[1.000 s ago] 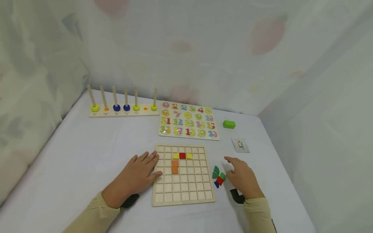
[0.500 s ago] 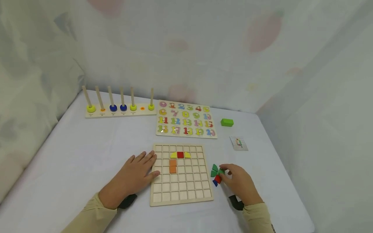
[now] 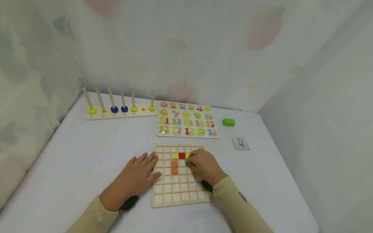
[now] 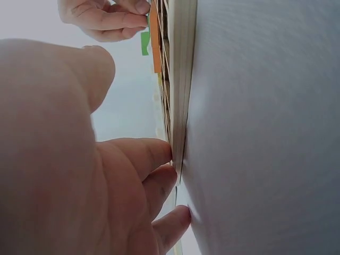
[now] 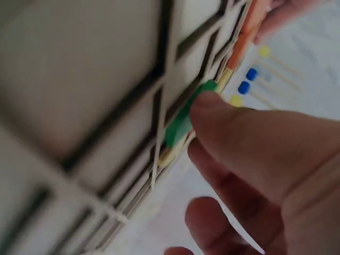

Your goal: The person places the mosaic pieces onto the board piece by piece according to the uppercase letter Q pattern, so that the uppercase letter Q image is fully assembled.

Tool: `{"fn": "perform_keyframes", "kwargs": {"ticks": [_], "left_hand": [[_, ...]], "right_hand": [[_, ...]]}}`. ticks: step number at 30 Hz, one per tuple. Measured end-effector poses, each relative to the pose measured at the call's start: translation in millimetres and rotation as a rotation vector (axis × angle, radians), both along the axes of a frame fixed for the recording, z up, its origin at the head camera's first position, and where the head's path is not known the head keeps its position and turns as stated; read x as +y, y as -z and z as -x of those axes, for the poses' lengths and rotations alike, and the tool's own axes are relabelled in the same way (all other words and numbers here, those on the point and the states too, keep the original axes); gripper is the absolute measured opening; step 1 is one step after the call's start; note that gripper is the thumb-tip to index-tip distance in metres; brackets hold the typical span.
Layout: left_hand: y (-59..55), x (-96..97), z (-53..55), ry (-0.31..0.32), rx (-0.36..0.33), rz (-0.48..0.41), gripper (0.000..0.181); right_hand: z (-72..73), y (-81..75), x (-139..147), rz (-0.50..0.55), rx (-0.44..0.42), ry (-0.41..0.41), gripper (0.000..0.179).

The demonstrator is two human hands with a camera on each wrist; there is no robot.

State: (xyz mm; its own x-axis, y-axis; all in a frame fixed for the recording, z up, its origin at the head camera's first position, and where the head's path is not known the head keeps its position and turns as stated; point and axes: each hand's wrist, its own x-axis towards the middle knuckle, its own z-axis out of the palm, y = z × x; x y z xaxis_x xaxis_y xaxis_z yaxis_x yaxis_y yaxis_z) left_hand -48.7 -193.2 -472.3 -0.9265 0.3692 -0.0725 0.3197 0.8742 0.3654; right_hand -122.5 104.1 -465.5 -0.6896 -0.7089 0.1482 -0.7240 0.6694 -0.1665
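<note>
A wooden grid board (image 3: 180, 188) lies in front of me. My left hand (image 3: 137, 177) rests at its left edge with fingers extended, and the left wrist view shows fingertips against the rim. Thumb and fingers of my right hand (image 3: 205, 165) pinch a green tile (image 5: 180, 122) at a cell below the right yellow tile (image 3: 187, 155). In the upper rows a red tile (image 3: 182, 156) sits between that one and another yellow tile (image 3: 175, 156). Two orange tiles (image 3: 174, 167) run down the column on the left. The right hand and forearm hide the loose tiles' spot.
Behind the board lie a number puzzle (image 3: 187, 117) and, to its left, a peg abacus (image 3: 122, 113) with coloured rings. A green block (image 3: 228, 122) and a small printed card (image 3: 241, 143) are on the right. White cloth (image 3: 180, 77) hangs around the table.
My right hand reached the loose tiles right of the board, picked up a green one and carried it left onto the grid. The left hand has stayed at the board's edge.
</note>
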Motion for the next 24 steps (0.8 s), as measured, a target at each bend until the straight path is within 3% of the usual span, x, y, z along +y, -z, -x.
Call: {"fn": "perform_keyframes", "kwargs": {"ticks": [4, 8, 14, 18, 24], "left_hand": [[-2.1, 2.7, -1.4, -0.004, -0.008, -0.005, 0.074], [-3.4, 1.6, -1.7, -0.004, -0.005, 0.001, 0.074], [4.0, 0.1, 3.6, -0.006, 0.01, 0.027, 0.077], [9.7, -1.1, 5.4, -0.024, 0.001, 0.027, 0.077], [13.7, 2.5, 4.8, -0.027, 0.005, 0.014, 0.074]], "right_hand": [[-5.3, -7.4, 11.2, -0.045, -0.1, 0.071, 0.014], [-17.9, -15.9, 37.3, -0.006, -0.19, 0.207, 0.021], [-35.5, -9.6, 83.7, -0.016, -0.214, 0.363, 0.029], [-45.0, -1.7, 103.6, -0.04, -0.2, 0.38, 0.034], [-59.6, 5.2, 115.1, -0.023, -0.141, 0.383, 0.026]]}}
